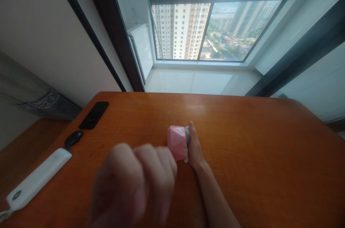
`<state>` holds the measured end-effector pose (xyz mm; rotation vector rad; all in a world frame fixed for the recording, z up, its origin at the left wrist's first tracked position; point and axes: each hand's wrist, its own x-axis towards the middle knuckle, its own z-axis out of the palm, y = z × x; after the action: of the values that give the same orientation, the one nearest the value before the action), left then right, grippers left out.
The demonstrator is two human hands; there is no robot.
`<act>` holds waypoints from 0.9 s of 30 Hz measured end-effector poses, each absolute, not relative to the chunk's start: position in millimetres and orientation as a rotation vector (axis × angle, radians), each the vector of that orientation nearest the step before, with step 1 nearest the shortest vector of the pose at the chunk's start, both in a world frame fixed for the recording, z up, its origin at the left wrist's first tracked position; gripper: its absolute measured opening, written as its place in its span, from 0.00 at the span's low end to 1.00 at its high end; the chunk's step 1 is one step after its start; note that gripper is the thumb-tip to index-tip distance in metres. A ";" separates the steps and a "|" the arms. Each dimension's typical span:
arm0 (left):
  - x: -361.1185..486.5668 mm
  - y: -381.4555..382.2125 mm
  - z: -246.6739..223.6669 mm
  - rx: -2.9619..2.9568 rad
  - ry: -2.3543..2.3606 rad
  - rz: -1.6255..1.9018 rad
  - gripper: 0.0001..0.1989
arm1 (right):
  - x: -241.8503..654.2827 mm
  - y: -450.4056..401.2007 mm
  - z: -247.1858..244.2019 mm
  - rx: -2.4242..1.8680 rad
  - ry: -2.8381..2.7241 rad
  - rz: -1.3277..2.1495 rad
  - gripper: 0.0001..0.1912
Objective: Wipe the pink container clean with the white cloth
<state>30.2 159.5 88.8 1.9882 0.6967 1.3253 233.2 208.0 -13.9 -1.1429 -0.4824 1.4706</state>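
Observation:
A pink faceted object (177,143) stands near the middle of the wooden table (250,149), with a small grey piece (187,135) showing at its far side. My right hand (194,145) comes in from the lower right and is closed around the grey side of the pink object. My left hand (132,181) is a blurred fist close to the camera, its fingers next to or against the object's near left side. Anything inside that fist is hidden.
A black phone (94,115), a black oval stone-like object (73,138) and a long white device (37,178) with a strap lie along the table's left edge. Beyond the far edge are a tiled floor and a large window.

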 end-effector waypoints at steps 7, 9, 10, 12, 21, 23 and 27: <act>54.5 270.4 -7.8 2.612 0.449 1.251 0.36 | 232.7 211.1 -0.9 -0.985 -0.413 1.537 0.41; 47.6 274.8 -20.8 2.662 0.493 1.051 0.50 | 234.3 211.7 0.7 -0.964 -0.375 1.538 0.40; 44.7 274.1 -23.8 2.671 0.493 0.992 0.56 | 235.2 212.0 1.0 -0.958 -0.362 1.541 0.40; 41.7 271.0 -25.7 2.698 0.474 0.925 0.65 | 236.6 212.4 1.4 -0.947 -0.349 1.559 0.39; 43.7 271.3 -29.7 2.756 0.546 0.823 0.51 | 236.5 212.3 1.1 -0.936 -0.390 1.558 0.39; 43.1 271.0 -29.6 2.742 0.556 0.860 0.49 | 236.6 210.6 -0.7 -0.957 -0.425 1.547 0.40; 43.5 268.0 -26.0 2.699 0.569 0.896 0.51 | 236.2 207.7 -5.2 -0.988 -0.471 1.496 0.40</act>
<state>43.5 268.0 -26.0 2.6993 0.5688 0.8956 236.2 207.7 -5.2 -0.9881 -0.4708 1.4964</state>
